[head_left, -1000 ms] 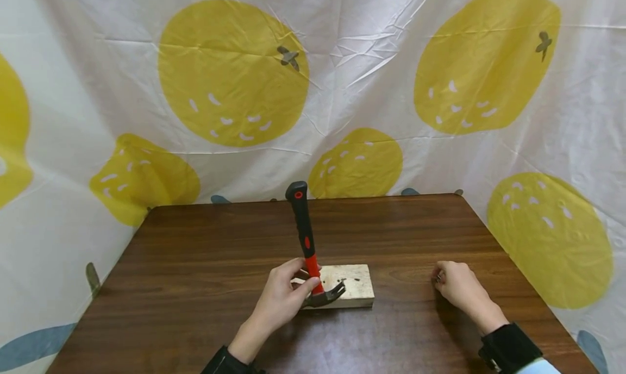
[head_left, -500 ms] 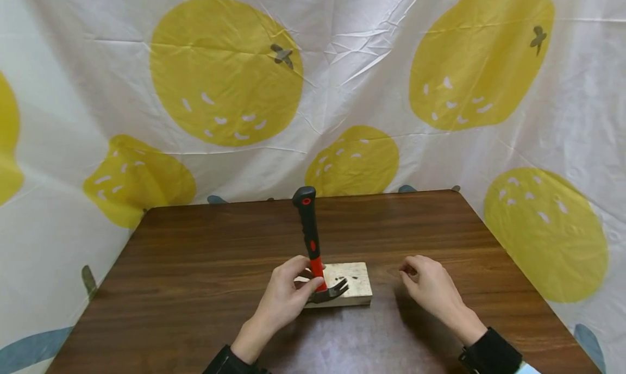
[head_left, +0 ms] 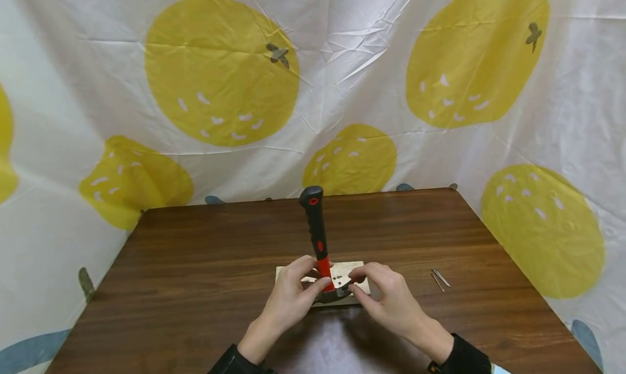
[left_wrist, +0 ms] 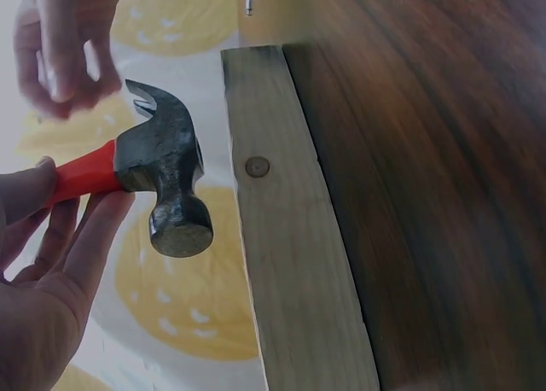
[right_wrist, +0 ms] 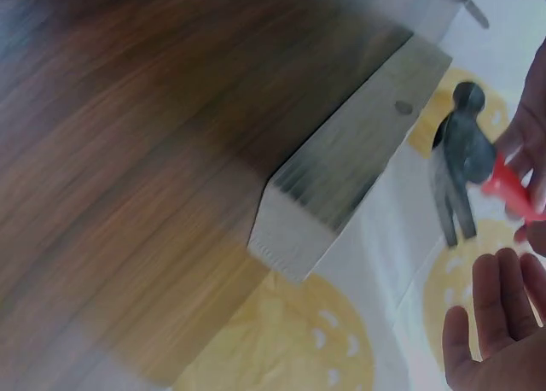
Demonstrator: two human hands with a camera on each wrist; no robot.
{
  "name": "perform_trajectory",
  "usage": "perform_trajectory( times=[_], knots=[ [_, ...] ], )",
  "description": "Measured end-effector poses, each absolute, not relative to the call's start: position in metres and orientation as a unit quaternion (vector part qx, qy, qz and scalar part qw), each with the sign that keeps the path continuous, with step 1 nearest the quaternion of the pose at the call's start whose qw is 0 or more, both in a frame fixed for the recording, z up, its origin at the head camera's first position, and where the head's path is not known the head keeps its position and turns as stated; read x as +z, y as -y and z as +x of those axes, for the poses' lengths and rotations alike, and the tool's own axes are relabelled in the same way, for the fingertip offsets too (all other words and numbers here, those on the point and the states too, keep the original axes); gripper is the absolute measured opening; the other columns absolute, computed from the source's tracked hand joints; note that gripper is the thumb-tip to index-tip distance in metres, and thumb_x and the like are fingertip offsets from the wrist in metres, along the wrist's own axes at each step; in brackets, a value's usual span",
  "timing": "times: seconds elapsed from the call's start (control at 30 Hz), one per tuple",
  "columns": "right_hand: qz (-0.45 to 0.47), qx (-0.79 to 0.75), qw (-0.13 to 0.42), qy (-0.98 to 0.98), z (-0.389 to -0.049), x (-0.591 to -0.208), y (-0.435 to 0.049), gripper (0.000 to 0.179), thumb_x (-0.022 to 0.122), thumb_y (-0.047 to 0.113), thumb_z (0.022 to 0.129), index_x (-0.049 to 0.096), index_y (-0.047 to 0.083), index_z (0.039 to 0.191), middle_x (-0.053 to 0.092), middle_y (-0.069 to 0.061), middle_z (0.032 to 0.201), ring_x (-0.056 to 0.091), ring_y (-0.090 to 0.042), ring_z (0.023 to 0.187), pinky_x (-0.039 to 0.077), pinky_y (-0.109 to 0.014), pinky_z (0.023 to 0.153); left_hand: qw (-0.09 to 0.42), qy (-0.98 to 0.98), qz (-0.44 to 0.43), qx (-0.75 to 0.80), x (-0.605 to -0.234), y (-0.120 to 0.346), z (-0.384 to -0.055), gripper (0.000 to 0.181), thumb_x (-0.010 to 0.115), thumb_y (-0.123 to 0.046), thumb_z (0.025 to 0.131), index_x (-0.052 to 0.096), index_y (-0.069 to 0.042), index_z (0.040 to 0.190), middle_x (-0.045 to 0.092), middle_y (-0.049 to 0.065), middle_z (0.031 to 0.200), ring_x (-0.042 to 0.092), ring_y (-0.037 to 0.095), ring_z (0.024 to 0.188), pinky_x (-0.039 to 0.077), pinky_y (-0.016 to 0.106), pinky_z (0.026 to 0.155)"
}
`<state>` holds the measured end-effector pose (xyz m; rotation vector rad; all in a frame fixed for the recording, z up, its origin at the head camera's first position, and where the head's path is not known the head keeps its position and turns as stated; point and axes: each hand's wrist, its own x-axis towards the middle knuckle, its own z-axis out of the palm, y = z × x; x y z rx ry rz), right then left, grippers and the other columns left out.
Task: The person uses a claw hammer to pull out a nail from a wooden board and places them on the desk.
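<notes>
In the head view, my left hand (head_left: 289, 292) grips a claw hammer (head_left: 315, 222) by the red neck just above its head. The black handle points up and the head hangs low over a pale wooden block (head_left: 344, 267). The left wrist view shows the hammer's face (left_wrist: 183, 239) and claw beside the block. My right hand (head_left: 393, 298) is at the claw end, fingertips bent loosely toward it. In the right wrist view, its fingers (right_wrist: 490, 301) are spread near the hammer and no object shows between them.
A few thin nails (head_left: 442, 278) lie on the brown wood table (head_left: 220, 249) to the right. A round, darker spot (left_wrist: 258, 166) marks the block's side. Behind the table hangs a white curtain (head_left: 332, 80) with yellow fruit prints.
My right hand has moved left from the table's right side to the hammer's claw, uncovering the nails. My left hand and the hammer have shifted slightly right.
</notes>
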<state>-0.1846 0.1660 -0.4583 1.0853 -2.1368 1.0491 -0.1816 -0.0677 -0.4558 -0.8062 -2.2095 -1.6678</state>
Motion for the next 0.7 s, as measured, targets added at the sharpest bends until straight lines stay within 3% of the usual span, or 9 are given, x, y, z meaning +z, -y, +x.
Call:
perform_trajectory(
  times=[0.27,0.43,0.7],
  knots=[
    [0.407,0.401,0.272,0.775,-0.181,-0.46,-0.149,0.039,0.081,0.003,0.084,0.066,0.003,0.12,0.069,-0.002,0.101,0.068,-0.018,0.09,0.057,-0.036,0.076,0.147,0.757,-0.296,-0.564,-0.456,0.058,-0.181,0.02,0.077,0.0,0.09,0.074,-0.004,0.108,0.07,0.004,0.1,0.071,0.024,0.09,0.061,0.027,0.065],
    [0.399,0.415,0.275,0.77,-0.179,-0.461,-0.142,0.041,0.082,0.0,0.084,0.066,0.003,0.121,0.07,-0.002,0.103,0.069,-0.02,0.087,0.058,-0.036,0.071,0.156,0.757,-0.285,-0.566,-0.454,0.052,-0.181,0.022,0.079,0.001,0.088,0.074,-0.006,0.109,0.071,0.0,0.102,0.072,0.021,0.091,0.061,0.027,0.066],
    [0.366,0.412,0.296,0.78,-0.177,-0.461,-0.138,0.042,0.084,-0.002,0.08,0.067,0.004,0.117,0.071,-0.001,0.105,0.069,-0.016,0.088,0.058,-0.034,0.075,0.172,0.765,-0.262,-0.563,-0.452,0.046,-0.178,0.02,0.08,-0.003,0.087,0.076,-0.009,0.105,0.071,-0.003,0.099,0.072,0.017,0.088,0.06,0.027,0.065]
  ],
)
